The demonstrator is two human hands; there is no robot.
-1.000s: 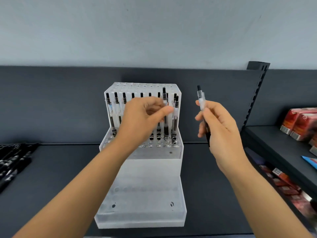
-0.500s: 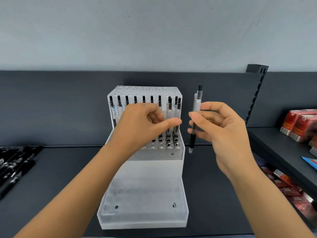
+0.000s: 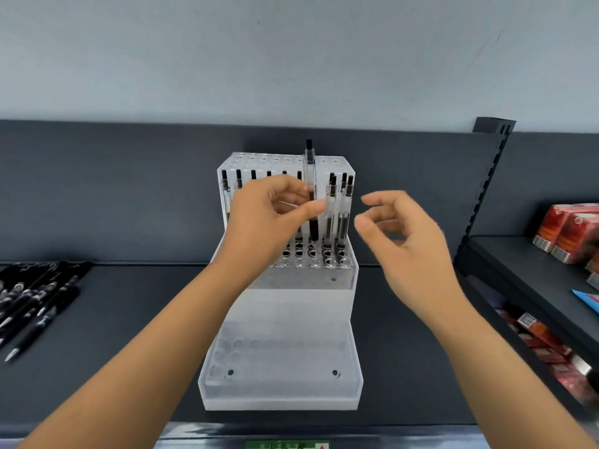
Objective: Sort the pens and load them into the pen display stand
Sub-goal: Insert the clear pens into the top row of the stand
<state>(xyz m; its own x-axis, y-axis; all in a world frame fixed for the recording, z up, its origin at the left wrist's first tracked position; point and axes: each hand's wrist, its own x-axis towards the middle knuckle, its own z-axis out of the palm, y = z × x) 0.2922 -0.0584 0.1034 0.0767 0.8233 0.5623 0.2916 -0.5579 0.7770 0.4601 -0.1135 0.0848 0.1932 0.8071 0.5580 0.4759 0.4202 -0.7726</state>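
Head view: I see the left hand (image 3: 269, 218) pinching a clear-barrelled pen (image 3: 310, 170) upright between thumb and fingers, its lower end among the pens already standing in the upper tier of the acrylic display stand (image 3: 282, 351). The right hand (image 3: 408, 247) hangs beside the stand, fingers loosely curled, holding nothing. Loose black pens (image 3: 35, 296) lie on the shelf, far left.

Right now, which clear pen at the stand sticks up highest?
The pen the left hand pinches; its black top rises above the stand, while the other pens sit lower.
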